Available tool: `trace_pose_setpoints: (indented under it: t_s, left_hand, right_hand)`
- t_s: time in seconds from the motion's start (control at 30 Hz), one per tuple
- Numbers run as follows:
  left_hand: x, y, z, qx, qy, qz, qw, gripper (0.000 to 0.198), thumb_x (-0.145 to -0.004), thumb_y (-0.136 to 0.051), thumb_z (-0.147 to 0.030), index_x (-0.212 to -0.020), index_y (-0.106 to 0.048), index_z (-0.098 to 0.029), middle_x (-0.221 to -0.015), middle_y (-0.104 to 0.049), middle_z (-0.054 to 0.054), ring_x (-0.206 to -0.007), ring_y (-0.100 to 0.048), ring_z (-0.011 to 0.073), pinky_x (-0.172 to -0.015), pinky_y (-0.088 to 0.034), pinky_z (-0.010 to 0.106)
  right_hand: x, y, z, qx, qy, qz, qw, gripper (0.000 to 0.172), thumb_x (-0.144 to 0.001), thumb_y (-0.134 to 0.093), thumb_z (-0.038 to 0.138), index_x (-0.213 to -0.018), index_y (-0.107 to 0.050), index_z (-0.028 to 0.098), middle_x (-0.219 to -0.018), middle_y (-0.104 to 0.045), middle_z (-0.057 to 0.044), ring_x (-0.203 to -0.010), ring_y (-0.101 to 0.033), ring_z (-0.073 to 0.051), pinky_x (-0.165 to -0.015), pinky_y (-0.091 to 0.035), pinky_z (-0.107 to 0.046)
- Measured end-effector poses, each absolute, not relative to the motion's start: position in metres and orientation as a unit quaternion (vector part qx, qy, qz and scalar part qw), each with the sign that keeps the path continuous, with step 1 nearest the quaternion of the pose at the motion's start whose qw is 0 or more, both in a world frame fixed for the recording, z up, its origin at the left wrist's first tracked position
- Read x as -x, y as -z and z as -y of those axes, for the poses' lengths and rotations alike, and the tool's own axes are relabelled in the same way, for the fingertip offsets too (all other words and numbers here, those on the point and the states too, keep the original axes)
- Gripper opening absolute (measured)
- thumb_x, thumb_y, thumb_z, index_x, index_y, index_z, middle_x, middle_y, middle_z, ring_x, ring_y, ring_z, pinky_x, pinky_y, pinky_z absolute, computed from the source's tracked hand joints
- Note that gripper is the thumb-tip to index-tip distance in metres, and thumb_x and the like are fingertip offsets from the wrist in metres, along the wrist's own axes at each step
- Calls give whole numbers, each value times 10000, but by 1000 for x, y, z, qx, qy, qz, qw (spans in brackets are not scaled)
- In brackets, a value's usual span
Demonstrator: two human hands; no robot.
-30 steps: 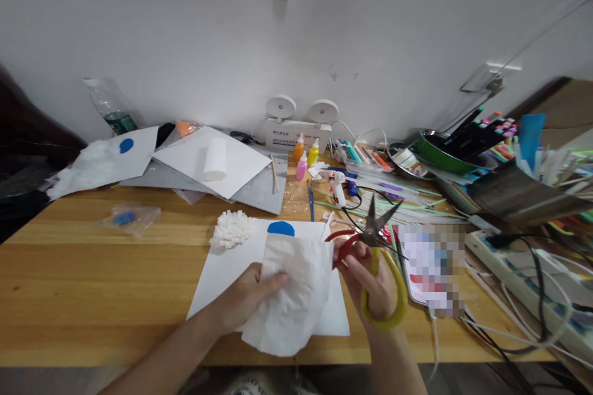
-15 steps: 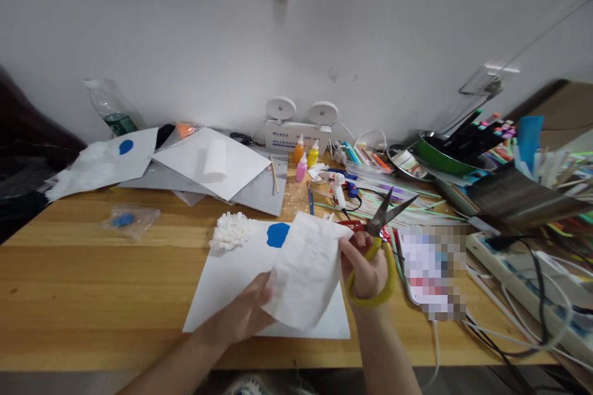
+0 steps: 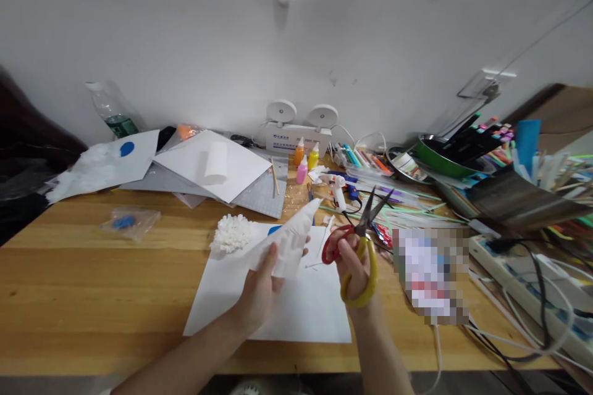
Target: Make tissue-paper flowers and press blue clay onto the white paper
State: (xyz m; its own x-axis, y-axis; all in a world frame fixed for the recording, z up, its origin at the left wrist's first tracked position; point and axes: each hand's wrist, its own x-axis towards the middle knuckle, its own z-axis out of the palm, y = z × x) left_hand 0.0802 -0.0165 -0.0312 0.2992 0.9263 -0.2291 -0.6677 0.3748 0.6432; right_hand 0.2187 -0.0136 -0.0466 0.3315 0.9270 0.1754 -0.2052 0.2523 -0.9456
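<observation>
My left hand [image 3: 262, 287] is closed on a thin white tissue [image 3: 296, 237], thumb on top and fingers behind it, above the white sheet of paper [image 3: 222, 308]. In my right hand [image 3: 354, 271] is a pair of scissors [image 3: 368, 222] with one red and one yellow handle loop; the blades point up and stand apart, with nothing between them. A blue patch [image 3: 274, 230] on the sheet is mostly covered by the tissue. At the sheet's upper left sits a ruffled white paper flower [image 3: 231, 233].
A white paper roll [image 3: 216, 163] rests on stacked sheets at the back. Small paint bottles [image 3: 302, 170], a glue gun [image 3: 340, 191] and markers [image 3: 361, 157] lie behind my hands. To the right are a blurred-out phone [image 3: 428, 278] and a power strip [image 3: 504, 278]; a plastic bag [image 3: 134, 223] lies left.
My right hand has let go of the tissue and moved slightly left and down with the scissors. The tissue, now in my left hand alone, has turned and hangs more folded.
</observation>
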Motion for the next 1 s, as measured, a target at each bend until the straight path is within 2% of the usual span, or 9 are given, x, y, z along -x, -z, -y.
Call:
trace_pose_setpoints:
  t_s: [0.13,0.23,0.33,0.5,0.67,0.77,0.9,1.0]
  left_hand:
    - [-86,25,8,-195,-541,-304,759,448,-752,-536,-440,-1049,-610,-111,-1066,-631,109,-1096,-496,267,-975,-321,378]
    - [-94,26,11,-190,-548,-331,745,396,-737,-577,-390,-1022,-619,-118,-1047,-641,98,-1086,-504,262,-952,-345,369]
    - [-99,29,17,-190,-530,-337,754,322,-744,-581,-348,-964,-640,-121,-1009,-657,92,-1070,-516,259,-937,-359,368]
    - [-96,29,19,-162,-513,-259,802,332,-635,-680,-277,-931,-653,-128,-952,-677,72,-1072,-507,279,-942,-356,375]
    - [-98,20,10,-147,-524,-254,800,275,-774,-543,-322,-942,-649,-132,-954,-674,71,-1035,-537,250,-909,-385,356]
    - [-101,16,3,-172,-548,-264,775,298,-795,-513,-344,-975,-633,-140,-998,-660,69,-1002,-560,237,-871,-415,338]
    - [-102,8,-9,-185,-554,-256,770,386,-799,-482,-402,-1056,-592,-136,-989,-665,77,-982,-575,246,-830,-444,338]
    - [-103,0,-17,-173,-541,-249,784,465,-817,-425,-437,-1134,-538,-117,-974,-669,97,-997,-569,254,-829,-446,350]
  right_hand:
    - [-200,46,26,438,-466,375,671,304,-733,-557,311,-631,-285,219,-646,-433,42,-502,-422,-98,-492,-356,-263]
    - [-189,40,29,442,-472,374,665,280,-732,-571,309,-659,-316,219,-665,-445,36,-540,-437,-107,-514,-372,-263]
    - [-188,38,28,487,-448,379,646,288,-709,-593,285,-640,-322,216,-598,-387,57,-525,-399,-101,-499,-353,-243]
    - [-196,38,26,526,-421,373,638,300,-682,-597,271,-613,-311,214,-575,-324,70,-510,-342,-89,-474,-323,-219]
    - [-203,38,26,513,-431,385,635,227,-701,-591,329,-678,-400,208,-610,-373,52,-534,-376,-98,-496,-343,-231]
    - [-200,43,30,510,-429,396,632,207,-722,-569,357,-766,-433,208,-672,-444,27,-556,-419,-110,-522,-362,-249]
    - [-186,52,41,530,-444,382,613,201,-746,-545,321,-731,-373,218,-754,-527,-5,-583,-473,-120,-520,-373,-251]
    - [-177,56,48,542,-456,375,598,224,-757,-524,295,-702,-317,228,-741,-537,10,-594,-500,-120,-542,-394,-249]
